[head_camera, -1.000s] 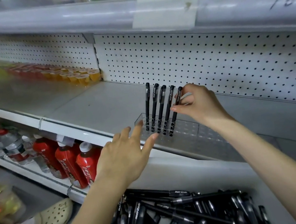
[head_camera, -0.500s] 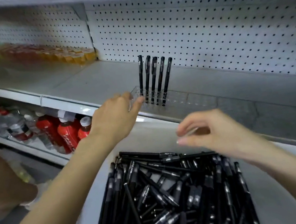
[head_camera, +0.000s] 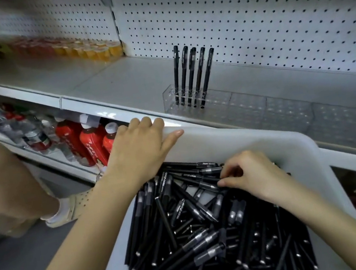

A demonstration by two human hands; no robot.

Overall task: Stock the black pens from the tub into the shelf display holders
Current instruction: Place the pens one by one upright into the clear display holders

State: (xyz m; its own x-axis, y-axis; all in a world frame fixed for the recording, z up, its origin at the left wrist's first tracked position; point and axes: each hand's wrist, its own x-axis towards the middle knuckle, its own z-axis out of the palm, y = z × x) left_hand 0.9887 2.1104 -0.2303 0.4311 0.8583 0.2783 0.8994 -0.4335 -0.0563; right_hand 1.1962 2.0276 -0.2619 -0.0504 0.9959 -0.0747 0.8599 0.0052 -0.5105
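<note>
A white tub (head_camera: 241,134) full of loose black pens (head_camera: 186,226) sits below the shelf edge. My left hand (head_camera: 139,147) grips the tub's far left rim, fingers curled over the edge and thumb lying along it. My right hand (head_camera: 252,177) is down inside the tub, its fingertips pinching a black pen near the top of the pile. On the shelf a clear display holder (head_camera: 220,100) has several black pens (head_camera: 191,75) standing upright at its left end.
More clear holders (head_camera: 284,112) run to the right along the shelf, in front of white pegboard (head_camera: 247,20). Orange cups (head_camera: 95,50) line the shelf at the far left. Red bottles (head_camera: 90,143) stand on the lower shelf. Another person's shoe (head_camera: 63,212) is at the left.
My right hand left the standing pens and dropped into the tub onto the pile. My left hand drew back from the holder to the tub rim. The view tilted down.
</note>
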